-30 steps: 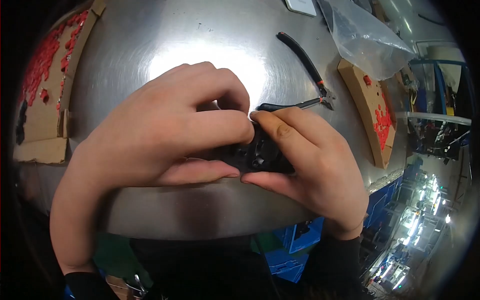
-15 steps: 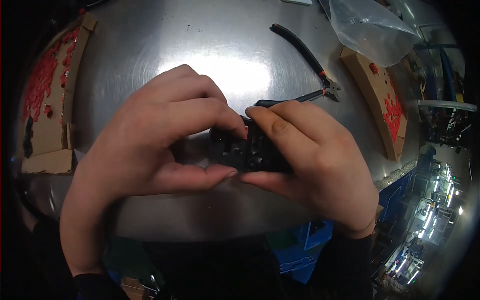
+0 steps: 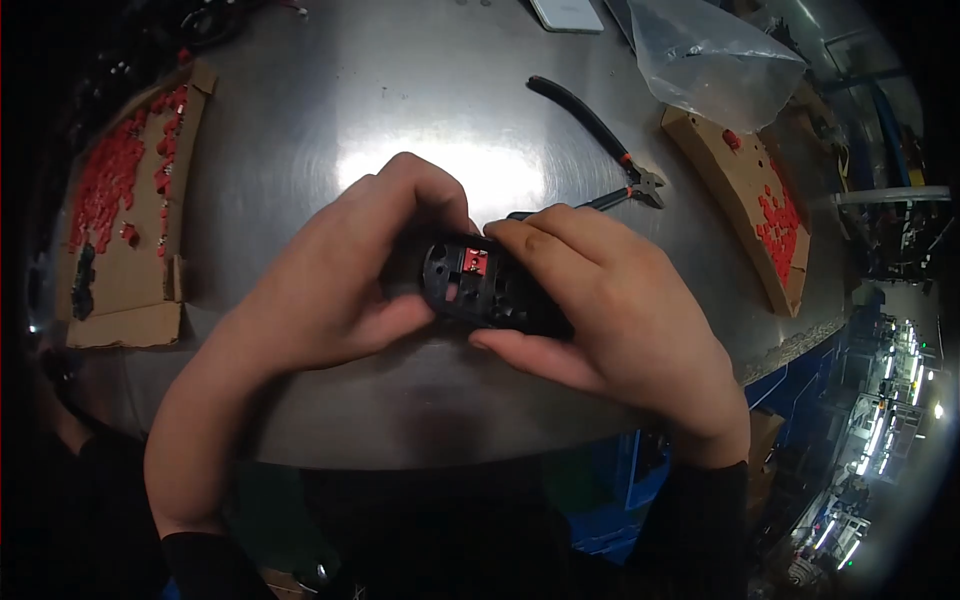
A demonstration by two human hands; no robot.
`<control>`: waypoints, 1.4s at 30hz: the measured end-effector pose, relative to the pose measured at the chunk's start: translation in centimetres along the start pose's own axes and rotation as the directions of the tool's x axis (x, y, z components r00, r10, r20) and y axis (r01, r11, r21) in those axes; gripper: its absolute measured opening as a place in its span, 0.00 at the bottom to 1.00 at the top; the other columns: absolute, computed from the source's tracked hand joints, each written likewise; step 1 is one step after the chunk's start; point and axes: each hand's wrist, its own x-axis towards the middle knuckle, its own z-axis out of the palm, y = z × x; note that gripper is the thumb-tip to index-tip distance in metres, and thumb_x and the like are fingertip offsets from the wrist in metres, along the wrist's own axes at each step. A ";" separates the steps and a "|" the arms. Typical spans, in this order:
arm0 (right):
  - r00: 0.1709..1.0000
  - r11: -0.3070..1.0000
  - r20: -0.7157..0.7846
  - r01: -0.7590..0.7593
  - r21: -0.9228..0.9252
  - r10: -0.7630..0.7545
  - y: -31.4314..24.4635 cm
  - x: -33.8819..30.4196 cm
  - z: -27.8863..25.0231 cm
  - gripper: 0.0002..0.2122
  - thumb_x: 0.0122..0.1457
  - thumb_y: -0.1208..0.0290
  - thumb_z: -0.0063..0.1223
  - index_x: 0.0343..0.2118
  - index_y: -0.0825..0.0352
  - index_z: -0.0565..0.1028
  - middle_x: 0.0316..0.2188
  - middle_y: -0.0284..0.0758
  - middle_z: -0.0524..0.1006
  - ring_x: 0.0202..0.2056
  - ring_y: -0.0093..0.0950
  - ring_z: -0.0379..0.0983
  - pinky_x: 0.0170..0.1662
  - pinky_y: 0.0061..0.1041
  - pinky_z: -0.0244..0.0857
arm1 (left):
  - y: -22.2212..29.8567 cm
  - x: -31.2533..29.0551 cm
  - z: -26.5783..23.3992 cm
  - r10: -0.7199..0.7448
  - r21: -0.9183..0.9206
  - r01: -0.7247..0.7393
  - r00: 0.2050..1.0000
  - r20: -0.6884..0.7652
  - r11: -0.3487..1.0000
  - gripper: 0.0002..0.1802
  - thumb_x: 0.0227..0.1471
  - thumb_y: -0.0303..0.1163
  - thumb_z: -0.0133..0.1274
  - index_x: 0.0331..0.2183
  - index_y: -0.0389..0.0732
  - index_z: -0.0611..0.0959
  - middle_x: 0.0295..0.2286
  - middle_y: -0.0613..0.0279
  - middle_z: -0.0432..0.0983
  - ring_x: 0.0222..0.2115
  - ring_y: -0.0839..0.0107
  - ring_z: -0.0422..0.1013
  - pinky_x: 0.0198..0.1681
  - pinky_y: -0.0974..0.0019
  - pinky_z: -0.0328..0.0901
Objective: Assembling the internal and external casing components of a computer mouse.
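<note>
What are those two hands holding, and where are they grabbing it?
A small black plastic part with red pieces set in it. The left hand pinches its left end, and the right hand wraps its right side.

black part (image 3: pixel 480 290): right end and underside hidden under right hand (image 3: pixel 610 320) fingers | left hand (image 3: pixel 340 280) covers its left edge | white flat item (image 3: pixel 566 12): cut off by top edge | red pieces (image 3: pixel 110 180) on cardboard: too small to tell
</note>
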 end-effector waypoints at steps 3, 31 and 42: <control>1.000 0.992 -0.025 -0.006 0.127 0.009 1.0 0.3 0.1 0.28 0.49 0.63 0.72 0.51 0.72 0.76 0.39 0.44 0.79 0.38 0.43 0.78 0.44 0.33 0.72 | 0.2 0.1 -0.1 -0.101 -0.353 0.059 0.990 -0.102 0.934 0.21 0.50 0.19 0.63 0.44 0.39 0.73 0.39 0.63 0.76 0.42 0.74 0.75 0.49 0.69 0.70; 0.942 0.985 -0.328 -0.009 0.172 0.066 5.0 0.9 1.7 0.22 0.55 0.57 0.64 0.45 0.72 0.79 0.41 0.47 0.81 0.44 0.44 0.78 0.50 0.38 0.71 | 2.2 -6.4 -15.7 0.004 0.733 0.492 0.829 -0.560 0.469 0.17 0.57 0.34 0.58 0.47 0.38 0.85 0.39 0.51 0.81 0.40 0.54 0.78 0.46 0.56 0.72; 0.947 0.987 -0.317 -0.006 0.160 0.057 5.3 0.6 1.6 0.25 0.55 0.54 0.64 0.45 0.73 0.78 0.41 0.47 0.79 0.44 0.44 0.77 0.51 0.38 0.70 | 2.7 -10.0 -16.5 -0.327 0.644 0.757 0.639 -0.696 0.110 0.15 0.57 0.41 0.57 0.38 0.39 0.83 0.36 0.49 0.82 0.39 0.52 0.79 0.45 0.52 0.72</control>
